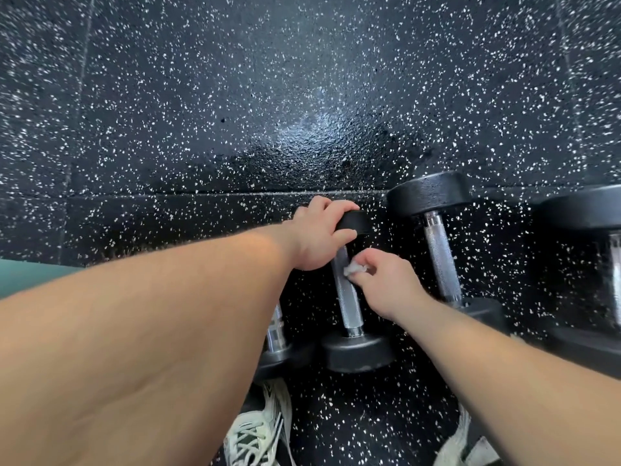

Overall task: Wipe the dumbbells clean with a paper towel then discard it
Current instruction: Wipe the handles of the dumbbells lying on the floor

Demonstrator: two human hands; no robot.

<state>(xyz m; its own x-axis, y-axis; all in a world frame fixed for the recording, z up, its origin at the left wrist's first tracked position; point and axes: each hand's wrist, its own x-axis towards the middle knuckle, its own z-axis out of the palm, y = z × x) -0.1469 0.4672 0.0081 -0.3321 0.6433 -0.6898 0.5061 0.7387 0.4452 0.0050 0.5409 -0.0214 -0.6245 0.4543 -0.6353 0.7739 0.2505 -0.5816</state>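
Observation:
Several black dumbbells with metal handles lie side by side on the speckled floor. My left hand (317, 235) grips the far head of the middle dumbbell (347, 297). My right hand (386, 284) pinches a small crumpled paper towel (353, 269) and presses it against that dumbbell's knurled handle near its upper part. Another dumbbell (440, 250) lies just to the right, and a bigger one (594, 264) at the right edge. My left forearm hides most of a fourth dumbbell (277, 338) on the left.
Black rubber floor (235, 112) with white flecks fills the view, with tile seams and a shiny patch in the middle. My shoes (255, 432) show at the bottom. A teal surface (20, 277) sits at the left edge.

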